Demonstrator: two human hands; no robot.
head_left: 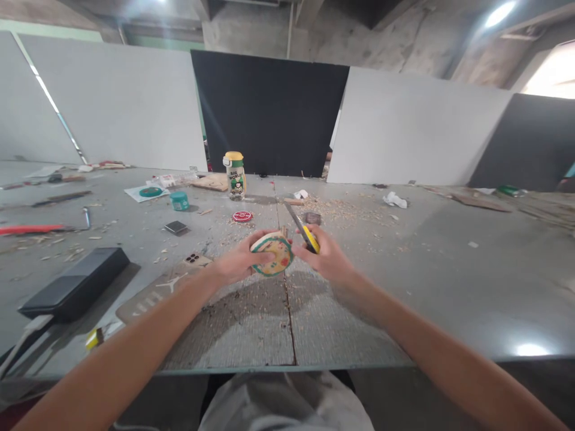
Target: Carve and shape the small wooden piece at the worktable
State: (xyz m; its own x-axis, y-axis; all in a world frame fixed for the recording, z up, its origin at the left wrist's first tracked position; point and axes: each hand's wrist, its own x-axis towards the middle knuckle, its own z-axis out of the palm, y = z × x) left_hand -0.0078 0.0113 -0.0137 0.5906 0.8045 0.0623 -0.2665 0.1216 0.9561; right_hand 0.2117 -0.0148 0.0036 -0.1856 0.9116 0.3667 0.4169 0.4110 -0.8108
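My left hand (240, 258) grips a round wooden disc (276, 256) with a green rim and a colourful painted face, its thumb lying across the front. Close to the disc's right edge, my right hand (326, 254) is closed around the yellow and black handle of a utility knife (311, 239). The knife's long blade points up and to the left, away from me. A small stub of wood sticks up at the disc's top right edge. Both hands are above the table (251, 335), over scattered wood shavings.
A bottle with a yellow lid (235, 176), a teal jar (179, 201) and a red round lid (242, 216) stand or lie beyond my hands. At left are a black power bank (78, 281), a phone-like case (148, 296) and red-handled pliers (33, 229). Crumpled tissue (395, 200) lies right.
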